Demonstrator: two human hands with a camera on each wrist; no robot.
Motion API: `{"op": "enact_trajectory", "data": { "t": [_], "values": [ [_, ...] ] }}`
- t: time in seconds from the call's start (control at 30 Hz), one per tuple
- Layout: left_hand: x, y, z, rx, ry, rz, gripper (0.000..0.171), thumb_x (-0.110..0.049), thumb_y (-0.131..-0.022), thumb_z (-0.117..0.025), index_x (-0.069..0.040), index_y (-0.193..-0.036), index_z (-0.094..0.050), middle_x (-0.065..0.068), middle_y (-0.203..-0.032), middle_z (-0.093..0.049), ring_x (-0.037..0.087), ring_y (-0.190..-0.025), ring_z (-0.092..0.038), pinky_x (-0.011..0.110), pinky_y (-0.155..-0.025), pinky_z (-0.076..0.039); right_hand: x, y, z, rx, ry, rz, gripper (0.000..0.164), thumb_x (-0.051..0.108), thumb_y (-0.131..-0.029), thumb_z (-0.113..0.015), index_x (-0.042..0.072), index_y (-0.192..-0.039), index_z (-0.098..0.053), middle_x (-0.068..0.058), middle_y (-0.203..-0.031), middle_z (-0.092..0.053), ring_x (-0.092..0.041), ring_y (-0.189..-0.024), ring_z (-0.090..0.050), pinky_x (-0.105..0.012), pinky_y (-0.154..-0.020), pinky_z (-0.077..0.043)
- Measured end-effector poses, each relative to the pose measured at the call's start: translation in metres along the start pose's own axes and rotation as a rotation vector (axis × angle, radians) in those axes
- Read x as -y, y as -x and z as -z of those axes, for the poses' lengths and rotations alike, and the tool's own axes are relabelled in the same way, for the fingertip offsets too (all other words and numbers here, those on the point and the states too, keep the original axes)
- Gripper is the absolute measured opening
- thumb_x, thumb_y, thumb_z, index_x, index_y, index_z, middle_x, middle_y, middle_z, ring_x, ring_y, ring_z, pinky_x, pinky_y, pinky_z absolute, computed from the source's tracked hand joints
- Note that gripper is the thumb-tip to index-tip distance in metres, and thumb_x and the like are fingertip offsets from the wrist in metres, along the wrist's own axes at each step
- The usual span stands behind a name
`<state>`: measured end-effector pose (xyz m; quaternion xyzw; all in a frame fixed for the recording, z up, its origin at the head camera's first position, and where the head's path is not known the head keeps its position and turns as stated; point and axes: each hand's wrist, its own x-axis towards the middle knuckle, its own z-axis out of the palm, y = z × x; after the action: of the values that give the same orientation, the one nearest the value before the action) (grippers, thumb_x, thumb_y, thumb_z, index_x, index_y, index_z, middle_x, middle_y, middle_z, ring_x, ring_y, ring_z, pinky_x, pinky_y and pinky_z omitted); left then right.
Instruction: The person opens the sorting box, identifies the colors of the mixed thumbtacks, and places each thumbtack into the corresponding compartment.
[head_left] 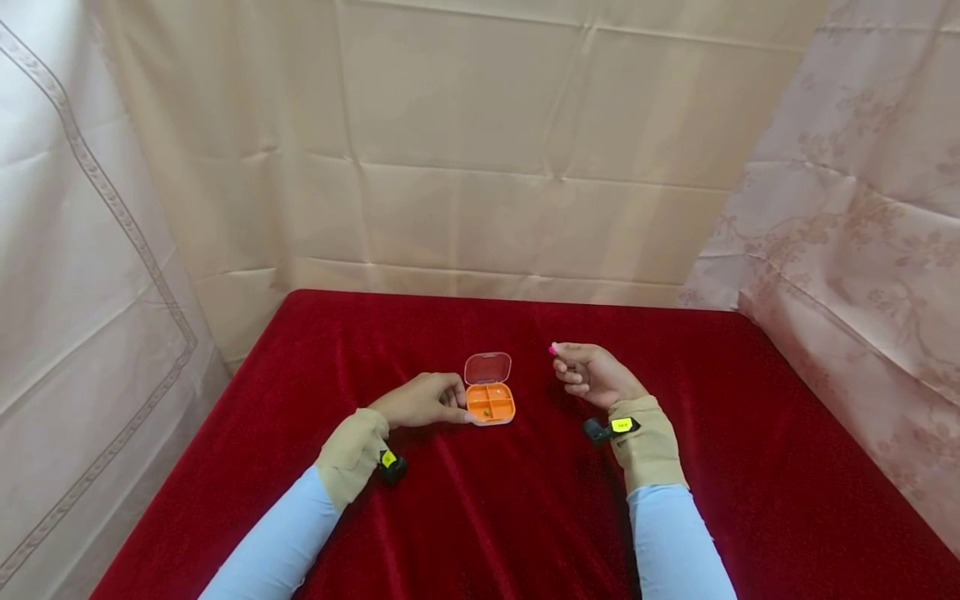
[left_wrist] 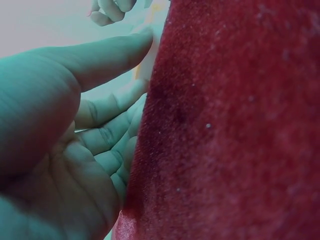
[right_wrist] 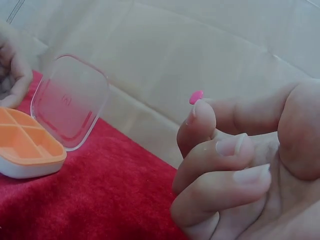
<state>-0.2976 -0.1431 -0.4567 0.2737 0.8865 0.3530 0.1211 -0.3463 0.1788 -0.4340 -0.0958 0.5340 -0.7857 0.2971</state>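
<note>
An orange pill box point(head_left: 491, 403) with four-way divided compartments sits on the red cloth, its clear lid point(head_left: 487, 367) raised at the back. A small yellowish-green piece point(head_left: 487, 412) lies in its front left compartment. My left hand point(head_left: 424, 400) holds the box at its left side, thumb near the front corner and fingers further back. To the right of the box and off the cloth, my right hand point(head_left: 596, 373) pinches a bright pink pill point(right_wrist: 196, 97) between thumb and index finger. The other fingers of that hand are curled in toward the palm.
Red velvet cloth point(head_left: 540, 517) covers the table. A beige curtain point(head_left: 465, 150) hangs behind it, with a pale curtain point(head_left: 67, 275) on the left and a flowered one point(head_left: 870, 225) on the right. Each wrist wears a small black camera point(head_left: 597, 431).
</note>
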Motion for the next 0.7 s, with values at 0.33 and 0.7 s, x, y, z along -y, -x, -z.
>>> {"op": "enact_trajectory", "data": {
  "t": [0.33,0.7],
  "values": [
    [0.0011,-0.0008,-0.0005,-0.001,-0.004,0.020,0.034,-0.041,-0.086,-0.073,-0.013,-0.100,-0.060,-0.003,-0.088,-0.061,0.012,-0.083,-0.057,0.025,-0.073,-0.047,-0.0020,-0.0016,-0.0033,-0.016,0.166,0.003,0.011,0.012,-0.103,-0.049,0.005,-0.097,-0.055,0.000,-0.070,-0.051,-0.006,-0.053,-0.032,-0.019,-0.046,-0.026],
    [0.0022,-0.0012,-0.0004,-0.002,0.004,-0.020,0.033,-0.037,-0.085,-0.075,-0.011,-0.098,-0.060,-0.001,-0.087,-0.061,0.013,-0.083,-0.057,0.026,-0.073,-0.047,-0.0034,-0.0027,-0.0061,-0.055,0.247,-0.026,0.015,0.013,-0.100,-0.053,-0.002,-0.101,-0.056,-0.002,-0.071,-0.052,-0.008,-0.052,-0.035,-0.021,-0.046,-0.028]
  ]
}}
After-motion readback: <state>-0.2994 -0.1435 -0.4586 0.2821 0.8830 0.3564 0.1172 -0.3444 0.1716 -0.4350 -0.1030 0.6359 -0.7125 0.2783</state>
